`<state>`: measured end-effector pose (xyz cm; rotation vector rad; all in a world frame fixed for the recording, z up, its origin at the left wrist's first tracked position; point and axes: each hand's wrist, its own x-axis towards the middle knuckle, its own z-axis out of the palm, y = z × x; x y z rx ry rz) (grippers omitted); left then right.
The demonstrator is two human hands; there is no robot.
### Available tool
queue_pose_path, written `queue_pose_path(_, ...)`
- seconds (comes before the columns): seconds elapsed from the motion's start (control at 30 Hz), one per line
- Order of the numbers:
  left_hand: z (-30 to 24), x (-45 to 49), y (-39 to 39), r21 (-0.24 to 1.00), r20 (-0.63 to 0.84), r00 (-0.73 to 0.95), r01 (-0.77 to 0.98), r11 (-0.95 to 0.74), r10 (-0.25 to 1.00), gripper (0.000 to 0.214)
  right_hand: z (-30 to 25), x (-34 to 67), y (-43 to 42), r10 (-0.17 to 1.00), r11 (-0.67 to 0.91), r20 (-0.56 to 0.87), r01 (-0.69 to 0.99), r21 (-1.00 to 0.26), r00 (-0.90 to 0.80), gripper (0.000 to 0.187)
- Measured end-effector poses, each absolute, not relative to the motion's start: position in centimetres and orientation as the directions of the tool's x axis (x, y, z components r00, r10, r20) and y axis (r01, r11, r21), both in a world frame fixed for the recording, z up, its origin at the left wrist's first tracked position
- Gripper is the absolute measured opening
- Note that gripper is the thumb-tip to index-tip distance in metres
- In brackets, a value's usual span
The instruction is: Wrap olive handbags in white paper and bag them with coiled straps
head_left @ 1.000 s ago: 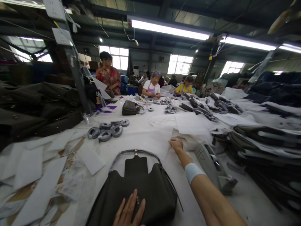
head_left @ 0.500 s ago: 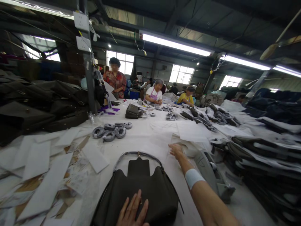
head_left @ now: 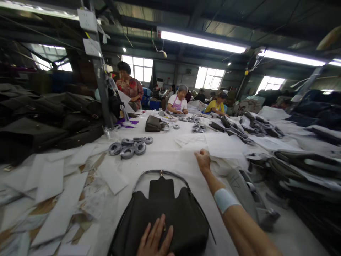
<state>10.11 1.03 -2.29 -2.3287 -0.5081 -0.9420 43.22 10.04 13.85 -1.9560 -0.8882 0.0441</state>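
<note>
At bottom centre, our left hand (head_left: 157,239) lies spread on the bag (head_left: 165,204), lower left of our curled right hand (head_left: 204,160); whether this pinches anything, we cannot tell.

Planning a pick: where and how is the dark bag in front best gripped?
Probably by the handle, just right of the gold-coloured fitting, coming from the far right: it arches beyond the body of the bag, with open gaps either side of the flap. The left hand covers part of the body.
</note>
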Motion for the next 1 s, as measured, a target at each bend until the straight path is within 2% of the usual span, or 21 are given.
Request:
queue_pose_path(0.1, 0.5, 9.7, -0.5, -0.205, 0.684, 0.672, 0.551, -0.809, 0.285, 0.045, 17.6, 40.3, 6.9, 0.73, -0.114, 0.437, 0.725, -0.68, 0.525, 0.007)
queue_pose_path(0.13, 1.0, 9.7, -1.0, -0.133, 0.672, 0.656, 0.564, -0.815, 0.344, 0.044, 18.4, 38.8, 5.5, 0.8, -0.023, 0.456, 0.78, -0.626, 0.389, 0.008)
queue_pose_path(0.17, 1.4, 9.9, -1.5, -0.061, 0.671, 0.63, 0.572, -0.818, 0.39, 0.042, 18.9, 37.0, 4.0, 0.872, 0.101, 0.459, 0.854, -0.511, 0.172, 0.01)
queue_pose_path(0.23, 1.7, 10.3, -2.1, 0.044, 0.663, 0.598, 0.57, -0.821, 0.451, 0.04, 18.3, 33.0, 0.9, 0.934, 0.248, 0.334, 0.906, -0.343, -0.129, 0.019)
queue_pose_path(0.3, 1.7, 10.6, -2.4, 0.116, 0.655, 0.583, 0.55, -0.827, 0.48, 0.037, 15.9, 29.3, -1.7, 0.949, 0.304, 0.178, 0.912, -0.275, -0.262, 0.028)
queue_pose_path(0.37, 1.6, 10.7, -2.6, 0.185, 0.646, 0.564, 0.538, -0.822, 0.514, 0.029, 12.5, 26.8, -3.5, 0.957, 0.291, 0.08, 0.912, -0.29, -0.28, 0.032)
queue_pose_path(0.4, 1.6, 10.6, -2.7, 0.216, 0.642, 0.552, 0.535, -0.817, 0.532, 0.025, 10.9, 26.1, -4.0, 0.965, 0.262, 0.075, 0.909, -0.323, -0.252, 0.033)
queue_pose_path(0.47, 1.7, 10.3, -2.9, 0.255, 0.638, 0.541, 0.523, -0.813, 0.548, 0.021, 8.4, 25.5, -4.5, 0.977, 0.211, 0.108, 0.893, -0.398, -0.183, 0.033)
queue_pose_path(0.53, 1.9, 9.7, -3.4, 0.235, 0.664, 0.538, 0.509, -0.828, 0.519, 0.022, 7.3, 25.7, -4.7, 0.971, 0.231, 0.158, 0.872, -0.432, -0.179, 0.035)
queue_pose_path(0.7, 2.3, 7.7, -4.8, 0.191, 0.724, 0.453, 0.593, -0.782, 0.521, 0.029, 7.3, 26.0, -5.2, 0.916, 0.39, 0.224, 0.865, -0.315, -0.332, 0.038)
queue_pose_path(0.77, 2.3, 6.9, -5.0, 0.169, 0.721, 0.466, 0.6, -0.782, 0.512, 0.031, 7.6, 25.9, -5.3, 0.896, 0.436, 0.225, 0.855, -0.282, -0.382, 0.038)
queue_pose_path(0.9, 2.0, 5.6, -4.7, 0.102, 0.725, 0.523, 0.562, -0.821, 0.449, 0.035, 8.9, 26.5, -5.2, 0.864, 0.503, 0.162, 0.814, -0.29, -0.477, 0.037)
queue_pose_path(1.0, 2.2, 4.9, -4.5, 0.097, 0.719, 0.542, 0.542, -0.835, 0.435, 0.036, 9.9, 27.2, -4.8, 0.838, 0.538, 0.133, 0.763, -0.359, -0.528, 0.033)
